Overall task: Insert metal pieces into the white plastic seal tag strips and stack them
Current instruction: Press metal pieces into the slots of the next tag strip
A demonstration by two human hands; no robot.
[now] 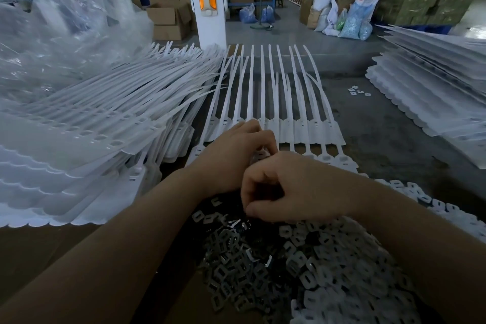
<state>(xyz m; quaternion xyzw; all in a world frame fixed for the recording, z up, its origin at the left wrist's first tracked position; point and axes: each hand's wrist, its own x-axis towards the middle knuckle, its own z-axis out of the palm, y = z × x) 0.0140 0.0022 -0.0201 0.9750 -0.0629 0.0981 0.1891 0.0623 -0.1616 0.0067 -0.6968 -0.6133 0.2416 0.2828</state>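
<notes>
Nearest us lies a heap of small metal pieces [236,265], dark and slotted, with a spread of white plastic pieces [342,271] of the same shape just beside it on the right. Above the heap we see both hands meeting. The right hand [297,189] is curled, fingertips drawn toward the thumb; whether it pinches a piece we cannot tell, since the fingers hide what lies under them. The left hand [236,155] is also curled, its fingertips pressed down at the heads of a white seal tag strip [273,113] that lies flat on the grey table [394,139], tails pointing away from us.

To the left rises a tall stack of strips [92,126], fanned and overlapping. At the right edge another stack [434,92] sits well apart. A few loose pieces [358,91] lie on the table between.

Beyond stand a white pillar [207,0] with orange panels, cardboard boxes [168,18] and filled bags [352,18]. We find no writing legible anywhere.
</notes>
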